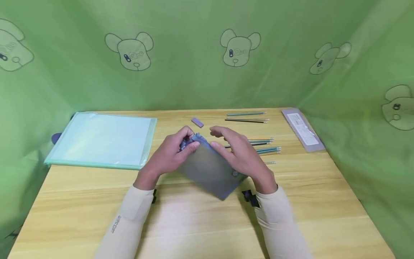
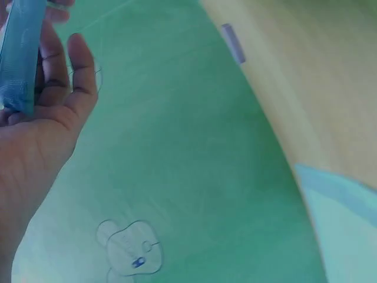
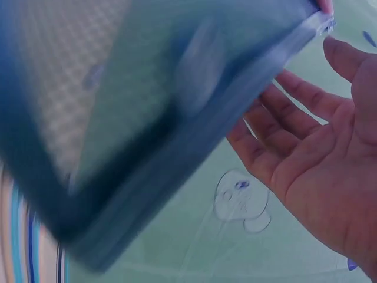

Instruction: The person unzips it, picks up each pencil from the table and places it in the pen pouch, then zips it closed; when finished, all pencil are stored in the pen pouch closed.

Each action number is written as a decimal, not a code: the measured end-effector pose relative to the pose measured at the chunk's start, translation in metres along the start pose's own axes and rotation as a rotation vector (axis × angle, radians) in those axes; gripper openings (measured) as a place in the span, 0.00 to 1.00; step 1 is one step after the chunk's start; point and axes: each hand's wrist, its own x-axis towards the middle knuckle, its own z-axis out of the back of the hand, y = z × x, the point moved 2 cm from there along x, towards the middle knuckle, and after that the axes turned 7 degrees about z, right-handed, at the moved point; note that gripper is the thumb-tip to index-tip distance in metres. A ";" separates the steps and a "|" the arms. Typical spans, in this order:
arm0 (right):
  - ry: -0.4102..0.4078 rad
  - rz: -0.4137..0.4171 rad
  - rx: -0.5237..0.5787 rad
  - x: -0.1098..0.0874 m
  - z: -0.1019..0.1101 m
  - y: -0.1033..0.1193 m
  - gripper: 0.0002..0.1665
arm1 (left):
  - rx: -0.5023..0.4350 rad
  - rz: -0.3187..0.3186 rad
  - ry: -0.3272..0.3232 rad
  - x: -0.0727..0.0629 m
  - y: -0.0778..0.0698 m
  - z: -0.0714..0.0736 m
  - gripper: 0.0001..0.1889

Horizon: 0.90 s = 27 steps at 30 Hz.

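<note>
While the left hand (image 1: 171,151) pinches the top corner of the blue-edged pouch (image 1: 207,169), the right hand (image 1: 240,154) stands, fingers apart, beside its zipped edge; contact unclear. Held over the table (image 1: 194,230), the pouch slants lengthwise from upper left to lower right.

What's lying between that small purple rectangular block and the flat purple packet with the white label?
Thin pencils in teal, black and brownish tones lie between them in the head view, a few partly hidden behind the bare right hand.
</note>
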 end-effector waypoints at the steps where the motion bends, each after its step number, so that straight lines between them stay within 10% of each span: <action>1: -0.019 0.010 0.018 0.003 0.000 0.004 0.26 | -0.009 -0.021 -0.015 0.000 -0.003 0.001 0.07; 27: -0.042 -0.023 0.348 0.019 0.003 0.025 0.14 | 0.096 -0.241 -0.200 -0.003 -0.020 0.000 0.06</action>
